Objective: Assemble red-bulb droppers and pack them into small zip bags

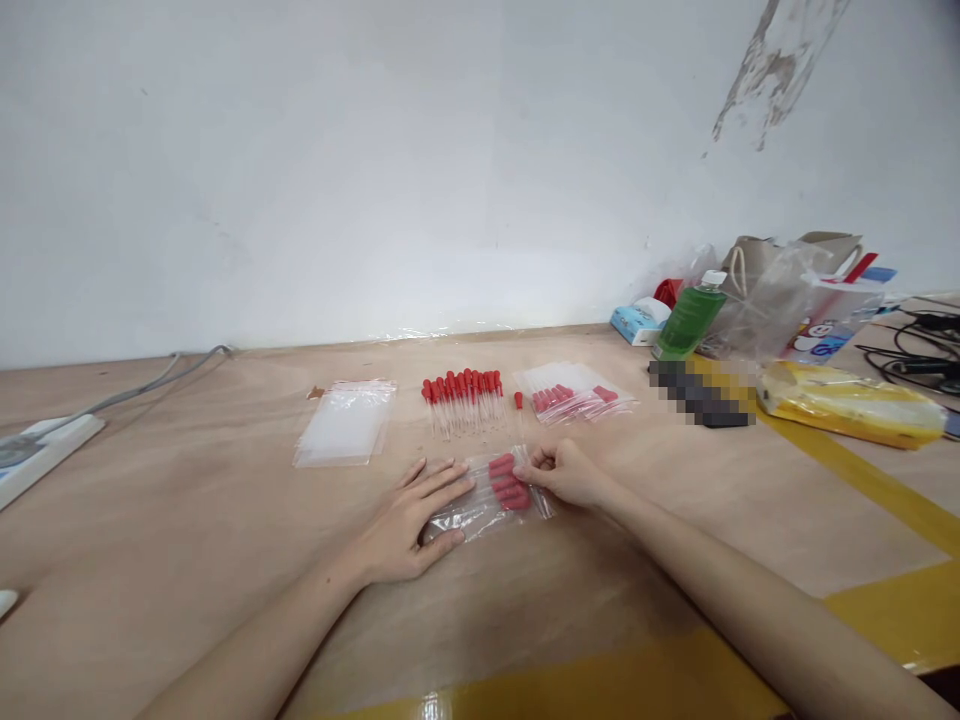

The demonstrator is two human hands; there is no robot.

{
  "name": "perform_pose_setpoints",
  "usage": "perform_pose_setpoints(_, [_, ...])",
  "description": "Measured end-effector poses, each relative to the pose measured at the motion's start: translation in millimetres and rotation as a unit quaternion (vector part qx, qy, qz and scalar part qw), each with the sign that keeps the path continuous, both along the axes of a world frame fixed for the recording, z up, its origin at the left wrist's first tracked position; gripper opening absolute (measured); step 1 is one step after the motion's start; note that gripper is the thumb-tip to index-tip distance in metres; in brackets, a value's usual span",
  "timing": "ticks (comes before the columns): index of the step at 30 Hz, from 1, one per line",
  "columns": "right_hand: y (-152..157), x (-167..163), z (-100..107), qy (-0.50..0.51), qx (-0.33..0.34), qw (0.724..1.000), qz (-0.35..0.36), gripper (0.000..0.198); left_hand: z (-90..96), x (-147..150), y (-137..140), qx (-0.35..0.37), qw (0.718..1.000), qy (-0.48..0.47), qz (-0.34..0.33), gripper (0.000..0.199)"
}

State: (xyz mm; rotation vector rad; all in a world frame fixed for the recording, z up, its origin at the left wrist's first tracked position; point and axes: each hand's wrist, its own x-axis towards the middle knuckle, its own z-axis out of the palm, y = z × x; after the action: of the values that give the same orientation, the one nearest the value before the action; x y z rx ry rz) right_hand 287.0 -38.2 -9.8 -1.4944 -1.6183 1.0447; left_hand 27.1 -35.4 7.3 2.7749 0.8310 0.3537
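Observation:
A clear zip bag point(472, 520) lies flat on the table in front of me, with several red-bulbed droppers point(510, 490) in it, their bulbs towards the bag's right end. My left hand point(409, 520) rests palm down on the bag's left part, fingers spread. At the right end, my right hand point(566, 475) pinches the bag's edge between thumb and fingers. Just beyond lies a row of loose glass droppers with red bulbs point(465, 390), and one single dropper point(518, 400) sits apart to their right.
Flat plastic bags point(345, 425) are stacked at left; bags holding red-bulbed droppers point(574, 392) lie at right. Further right stand a green bottle point(690, 320), a tissue box point(636, 325) and a yellow packet point(847, 405). A power strip point(52, 455) lies far left. A wall bounds the back.

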Motion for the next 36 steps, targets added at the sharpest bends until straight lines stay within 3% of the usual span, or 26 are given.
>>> perform_pose_setpoints(3, [-5,-2,7,0.055,-0.029,0.997,0.039,0.044,3.7,1,-2,-0.002,1.0,-0.013,0.0,0.054])
perform_pose_setpoints(6, [-11,1,15,0.118,-0.065,0.989,0.064,0.042,5.1,-1,1,0.008,0.998,-0.034,0.048,0.053])
perform_pose_setpoints(9, [-14,8,22,0.13,-0.008,0.991,0.04,0.038,1.8,-11,11,0.055,0.984,-0.046,0.163,0.048])
perform_pose_setpoints(12, [-15,15,26,0.124,0.027,0.992,0.008,0.037,-3.6,-30,30,0.104,0.951,-0.029,0.29,0.047])
perform_pose_setpoints(15, [-17,19,29,0.145,-0.058,0.988,0.01,0.038,-7.5,-54,49,0.126,0.91,-0.014,0.396,0.046])
perform_pose_setpoints(19, [-18,18,29,0.135,-0.125,0.983,-0.001,0.04,-10.5,-77,66,0.08,0.892,0.026,0.445,0.049])
perform_pose_setpoints(22, [-19,15,28,0.168,-0.08,0.982,-0.016,0.041,-11.7,-83,70,0.04,0.89,0.069,0.449,0.049])
perform_pose_setpoints(26, [-16,20,32,0.237,-0.017,0.971,-0.042,0.039,-11.5,-81,68,0.06,0.888,0.107,0.444,0.049])
perform_pose_setpoints(30, [2,36,41,0.302,0.065,0.941,-0.141,0.04,-10.8,-80,65,0.094,0.886,0.131,0.436,0.046])
perform_pose_setpoints(33, [25,47,45,0.283,0.157,0.917,-0.234,0.039,-10.8,-80,65,0.104,0.89,0.13,0.425,0.045])
perform_pose_setpoints(36, [47,50,36,0.195,0.246,0.899,-0.304,0.034,-10.7,-80,64,0.101,0.892,0.111,0.426,0.045])
